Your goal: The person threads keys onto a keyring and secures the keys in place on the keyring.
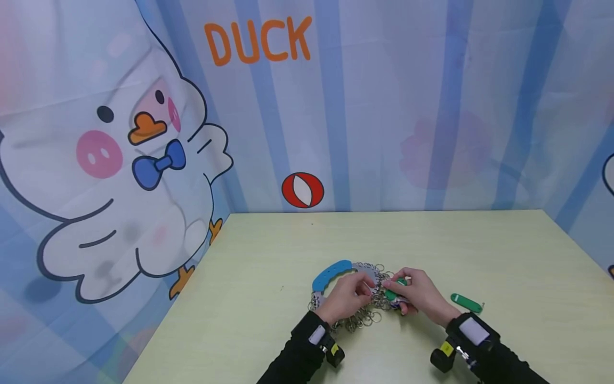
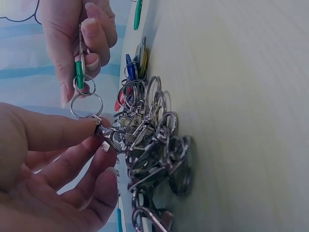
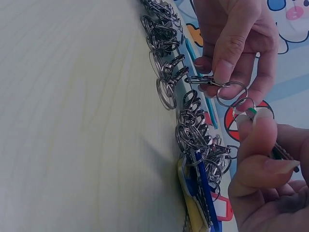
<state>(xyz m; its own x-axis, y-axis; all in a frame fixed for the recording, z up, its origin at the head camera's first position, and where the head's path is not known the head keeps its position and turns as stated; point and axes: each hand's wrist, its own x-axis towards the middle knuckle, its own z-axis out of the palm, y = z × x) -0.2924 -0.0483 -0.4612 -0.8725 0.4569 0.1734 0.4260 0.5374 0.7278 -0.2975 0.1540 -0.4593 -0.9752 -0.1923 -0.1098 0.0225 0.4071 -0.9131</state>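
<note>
A large hoop-shaped key holder with a blue curved grip [image 1: 331,273] lies on the table, hung with many metal clips and split rings [image 1: 362,319]. My left hand [image 1: 346,296] pinches a small metal clip [image 2: 107,131] between thumb and fingers; a split ring [image 2: 87,105] hangs on it. Across from it, my right hand [image 1: 422,294] pinches a green-headed key [image 2: 79,73], whose small ring is linked with or touches that split ring; I cannot tell which. Blue [image 3: 206,188] and yellow keys [image 3: 191,203] hang at the holder's near end, below my right hand.
A green oblong piece [image 1: 466,303] with a small metal end lies on the pale table [image 1: 259,320], right of my right hand. Behind the table hangs a blue and white curtain [image 1: 374,106] with a duck print.
</note>
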